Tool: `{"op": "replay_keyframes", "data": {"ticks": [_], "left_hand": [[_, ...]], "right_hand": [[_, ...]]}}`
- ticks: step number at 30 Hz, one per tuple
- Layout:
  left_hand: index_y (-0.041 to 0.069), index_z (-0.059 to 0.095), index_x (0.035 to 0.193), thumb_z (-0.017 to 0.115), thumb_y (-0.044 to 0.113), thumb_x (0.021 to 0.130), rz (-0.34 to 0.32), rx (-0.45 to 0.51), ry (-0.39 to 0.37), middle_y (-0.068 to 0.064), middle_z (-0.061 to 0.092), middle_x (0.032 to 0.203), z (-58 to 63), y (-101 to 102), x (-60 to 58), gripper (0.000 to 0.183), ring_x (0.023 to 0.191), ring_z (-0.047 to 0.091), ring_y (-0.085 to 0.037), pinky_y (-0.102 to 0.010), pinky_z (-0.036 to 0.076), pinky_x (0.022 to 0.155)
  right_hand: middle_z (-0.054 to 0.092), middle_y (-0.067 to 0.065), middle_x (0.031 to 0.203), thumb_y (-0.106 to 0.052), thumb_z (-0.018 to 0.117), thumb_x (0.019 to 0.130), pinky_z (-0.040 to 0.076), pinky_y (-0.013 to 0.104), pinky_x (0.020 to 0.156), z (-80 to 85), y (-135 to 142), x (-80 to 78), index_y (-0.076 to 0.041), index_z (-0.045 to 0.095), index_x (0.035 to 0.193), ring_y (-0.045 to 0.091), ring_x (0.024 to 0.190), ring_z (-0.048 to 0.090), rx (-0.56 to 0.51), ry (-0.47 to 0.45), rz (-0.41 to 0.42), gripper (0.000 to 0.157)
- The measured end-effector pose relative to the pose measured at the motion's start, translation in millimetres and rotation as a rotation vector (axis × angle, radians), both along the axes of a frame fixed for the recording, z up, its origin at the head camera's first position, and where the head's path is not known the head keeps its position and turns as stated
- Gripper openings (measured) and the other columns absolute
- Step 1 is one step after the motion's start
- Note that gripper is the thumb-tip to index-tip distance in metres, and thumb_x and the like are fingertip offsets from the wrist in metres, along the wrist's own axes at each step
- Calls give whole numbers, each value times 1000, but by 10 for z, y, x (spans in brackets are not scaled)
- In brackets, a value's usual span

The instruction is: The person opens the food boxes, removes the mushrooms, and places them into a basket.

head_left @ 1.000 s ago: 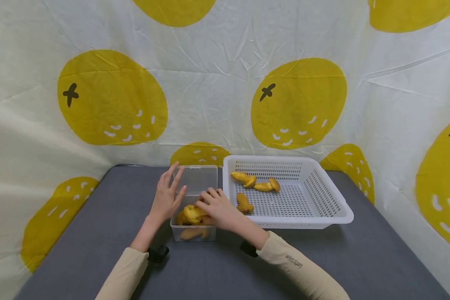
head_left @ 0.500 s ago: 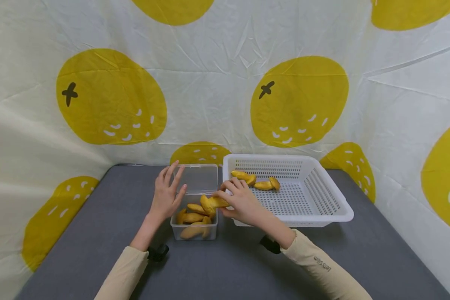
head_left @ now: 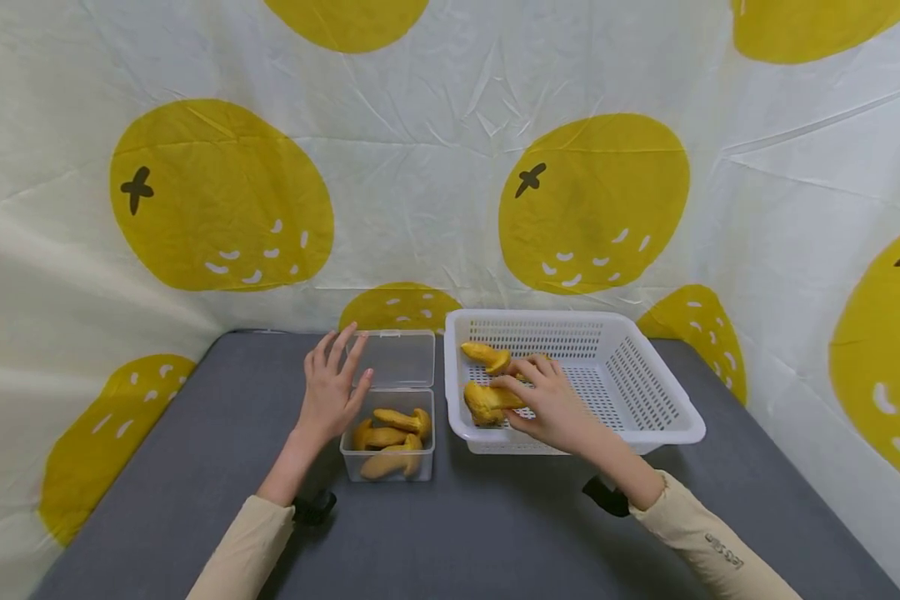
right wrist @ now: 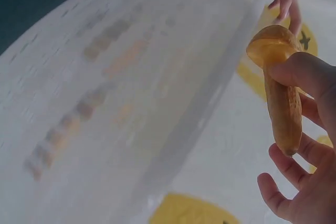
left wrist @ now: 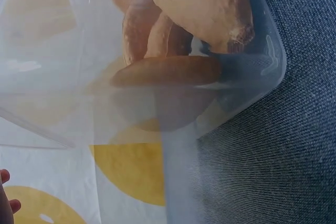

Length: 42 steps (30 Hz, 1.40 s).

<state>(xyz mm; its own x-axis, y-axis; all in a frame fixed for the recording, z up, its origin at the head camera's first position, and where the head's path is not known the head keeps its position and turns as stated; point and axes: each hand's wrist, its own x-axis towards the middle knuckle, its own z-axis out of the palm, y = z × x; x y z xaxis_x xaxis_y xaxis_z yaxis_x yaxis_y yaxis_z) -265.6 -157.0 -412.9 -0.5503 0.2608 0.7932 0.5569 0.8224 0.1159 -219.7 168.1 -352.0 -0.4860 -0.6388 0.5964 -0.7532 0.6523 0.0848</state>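
My right hand (head_left: 551, 408) pinches a yellow-brown mushroom (head_left: 487, 403) over the left part of the white slotted basket (head_left: 678, 421). In the right wrist view, the thumb lies across the stem of this mushroom (right wrist: 283, 108) just below its cap. Another mushroom (head_left: 486, 357) lies at the basket's back left, and one more is mostly hidden behind the hand. My left hand (head_left: 328, 392) is raised with fingers spread beside the clear plastic box (head_left: 350, 467), holding nothing. Several mushrooms (head_left: 392, 461) lie in that box; the left wrist view shows them through its wall.
The box's hinged lid (head_left: 397, 358) stands open at the back, close to the basket's left side. Dark grey cloth covers the table (head_left: 450, 542). A white curtain (head_left: 420, 208) with yellow fruit prints hangs behind and at both sides.
My right hand has taken a mushroom out of the clear box and carried it right, over the basket. The left hand has stayed almost still.
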Motion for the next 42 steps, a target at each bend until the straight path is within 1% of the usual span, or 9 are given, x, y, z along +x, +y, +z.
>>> {"op": "replay_keyframes", "data": {"ticks": [2,5,12,18,22,25,29,36,42], "left_hand": [[18,33,139,25,45,95,7,-2,-1,-11,30,142,0,-1,11,53,123,29,-41,-57,22,90],[20,32,140,24,45,95,20,-8,-6,-11,30,142,3,2,24,52,123,29,-41,-57,22,90],[20,33,140,24,44,96,32,-12,-5,-12,30,142,5,30,59,51,123,28,-42,-57,23,89],[18,32,140,25,44,96,39,-3,16,-13,29,143,-2,62,82,52,123,27,-44,-58,23,89],[18,31,140,24,44,96,56,-3,17,-14,27,144,-17,77,80,52,124,26,-45,-59,23,89],[17,30,140,24,43,96,63,-2,19,-14,24,145,-34,88,72,52,124,25,-46,-60,23,89],[15,30,140,25,43,96,69,5,29,-15,22,146,-61,114,69,53,125,22,-46,-60,21,89],[11,31,140,27,43,96,83,-8,50,-18,28,139,-57,150,74,55,125,21,-44,-58,20,89],[9,31,140,23,45,96,90,-26,54,-18,29,138,-54,160,63,57,122,24,-44,-56,21,90]], "right_hand": [[52,3,90,-15,76,64,31,37,72,22,98,-12,-16,63,99,21,86,40,-12,-17,-13,37],[52,3,89,-13,75,65,31,37,70,77,240,-35,-15,63,98,21,86,40,-6,-18,-36,36],[52,5,89,-13,74,65,34,37,68,229,535,-116,-13,63,97,23,85,41,30,9,-102,33],[52,8,89,-13,73,66,36,43,68,341,756,-283,-12,62,95,27,85,43,63,38,-177,32],[52,10,91,-12,72,68,34,44,66,390,865,-415,-12,62,96,30,85,41,86,-3,-252,30],[52,11,92,-11,71,70,32,44,65,404,912,-527,-11,62,97,31,86,40,95,-50,-307,28],[53,12,94,-13,70,71,34,47,66,390,950,-681,-10,62,99,33,88,40,100,-89,-359,29],[53,12,97,-15,68,75,34,49,68,329,984,-957,-13,61,102,32,87,38,130,-113,-403,29],[52,13,98,-16,66,77,30,50,71,277,961,-1104,-14,61,102,36,93,36,110,-163,-412,26]]}}
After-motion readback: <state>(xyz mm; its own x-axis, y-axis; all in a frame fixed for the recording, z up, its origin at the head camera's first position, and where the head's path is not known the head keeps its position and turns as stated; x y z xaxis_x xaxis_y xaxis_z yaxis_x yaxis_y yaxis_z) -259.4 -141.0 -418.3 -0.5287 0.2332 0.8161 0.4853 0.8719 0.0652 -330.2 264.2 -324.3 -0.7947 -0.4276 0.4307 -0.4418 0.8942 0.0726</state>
